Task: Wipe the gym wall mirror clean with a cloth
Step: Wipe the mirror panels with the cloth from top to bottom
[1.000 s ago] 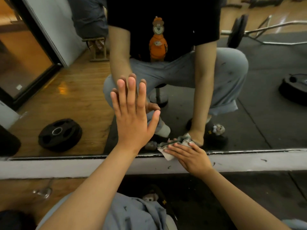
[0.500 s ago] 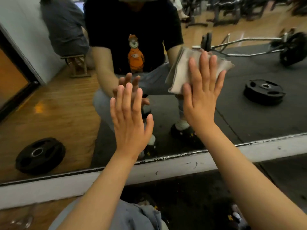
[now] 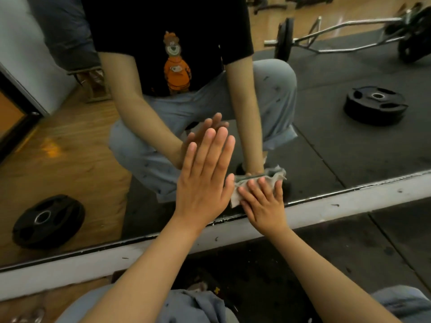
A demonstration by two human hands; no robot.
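The wall mirror (image 3: 326,141) fills the upper part of the view and reflects a crouching person in a black shirt and grey trousers. My left hand (image 3: 204,180) lies flat against the glass, fingers straight and pointing up. To its right, low on the glass just above the bottom edge, my right hand (image 3: 263,201) presses a crumpled grey cloth (image 3: 254,183) against the mirror with straight fingers. Most of the cloth is hidden under that hand; its upper edge and left corner show.
A white scuffed ledge (image 3: 349,201) runs below the mirror's lower edge. Dark rubber floor (image 3: 349,257) lies beneath it, with my grey-trousered knees at the bottom. Reflected in the glass are black weight plates (image 3: 375,108), a barbell (image 3: 338,40) and a wooden floor.
My right hand has swept the cloth down from high on the glass to the mirror's bottom edge. My left hand stays flat on the mirror.
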